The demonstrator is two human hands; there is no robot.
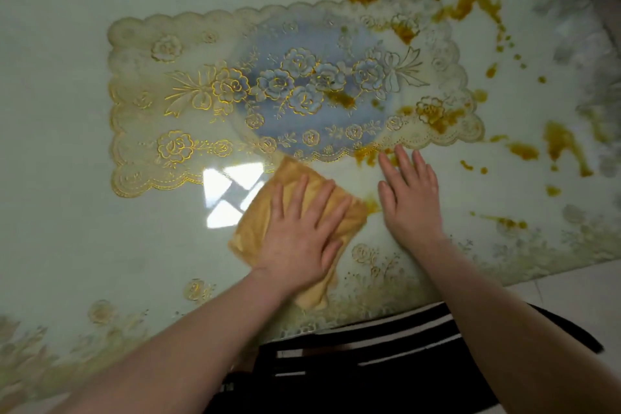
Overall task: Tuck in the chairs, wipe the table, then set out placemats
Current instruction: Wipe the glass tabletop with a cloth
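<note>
Left hand [299, 239] spread flat on cloth [339, 208]; right hand [411, 198] flat, empty. Sweep toward orange spill [561, 141], press evenly across tabletop [67, 111].

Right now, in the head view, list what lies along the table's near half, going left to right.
Bright window reflection → orange cloth under the left hand → right hand flat on the table → orange-yellow spill streaks.
</note>
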